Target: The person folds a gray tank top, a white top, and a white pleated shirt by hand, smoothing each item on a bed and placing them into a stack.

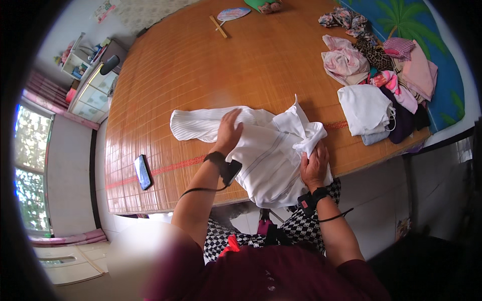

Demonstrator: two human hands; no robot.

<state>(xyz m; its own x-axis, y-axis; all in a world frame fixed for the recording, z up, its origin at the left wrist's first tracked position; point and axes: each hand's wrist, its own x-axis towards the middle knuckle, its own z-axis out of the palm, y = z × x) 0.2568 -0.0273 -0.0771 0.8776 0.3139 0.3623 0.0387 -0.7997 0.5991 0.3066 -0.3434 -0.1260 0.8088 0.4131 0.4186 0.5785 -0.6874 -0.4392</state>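
Note:
A white collared shirt [268, 165] lies spread on the bamboo mat, with thin grey stripes across its body. Its ribbed-looking sleeve [193, 124] stretches out to the left, and its lower part hangs over the near edge toward my lap. My left hand [230, 133] rests on the shirt where the sleeve meets the body, fingers stretched out. At the collar on the right, my right hand [315, 166] has fabric between thumb and fingers; some fingertips are hard to make out. Both wrists carry black strapped devices with cables.
A phone [142, 172] lies on the mat [165, 75] to the left. Heaped clothes [396, 75] fill the right side, a folded white garment [365, 109] nearest. At the far edge are a hand fan [234, 14], a wooden stick [218, 26] and a green object [261, 5].

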